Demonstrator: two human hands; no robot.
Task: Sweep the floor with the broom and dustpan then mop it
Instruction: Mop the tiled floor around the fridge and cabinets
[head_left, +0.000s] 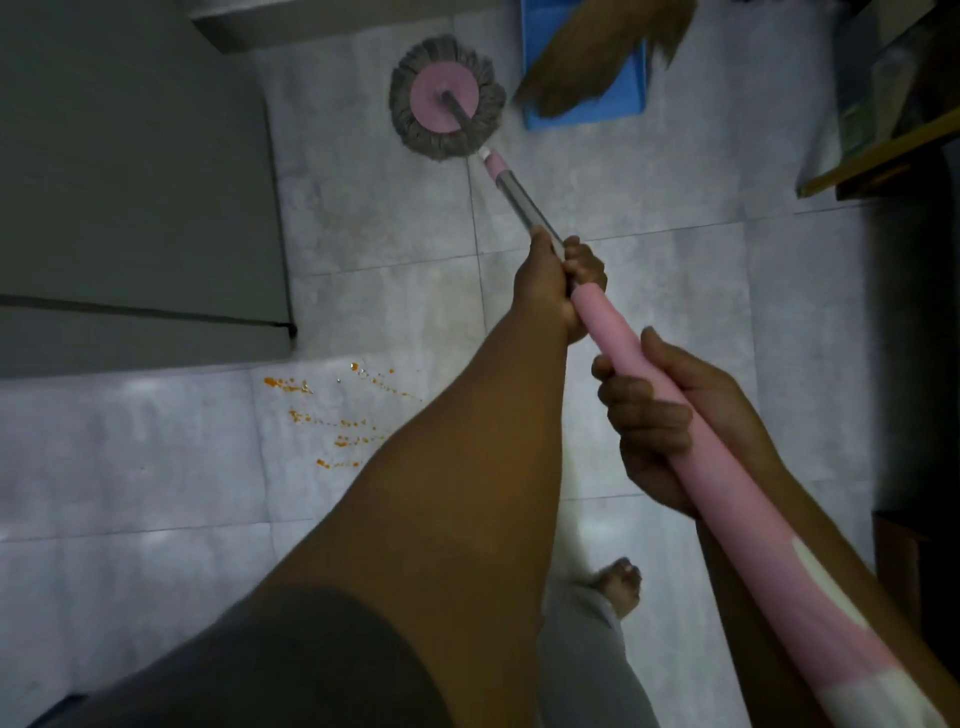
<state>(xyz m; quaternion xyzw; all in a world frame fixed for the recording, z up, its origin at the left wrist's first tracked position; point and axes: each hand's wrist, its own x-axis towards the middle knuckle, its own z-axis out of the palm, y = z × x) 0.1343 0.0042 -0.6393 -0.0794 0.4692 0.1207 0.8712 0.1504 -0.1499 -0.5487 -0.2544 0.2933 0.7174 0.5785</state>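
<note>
Hands: left hand (550, 291) wrapped tight round the steel-and-pink mop pole (519, 200) where bare steel meets the pink sleeve; right hand (660, 415) wrapped round the pink sleeve, closer to the body.
Mop: round grey string mop head with a pink disc (447, 98), flat on the pale tiled floor (649, 208), ahead and slightly left of the hands.
Axis: pole runs from lower right by the body up-left to the head; left hand is nearer the head.
Spill: orange splatter (332, 415) on the tiles, left of the left forearm, well apart from the head. Likely next: pull back and left.
Dustpan: blue plastic dustpan (623, 104) just right of the head; tan straw broom (587, 57) bristles lie across it; sweepings inside, can't tell.
Left edge: grey cabinet (130, 182).
</note>
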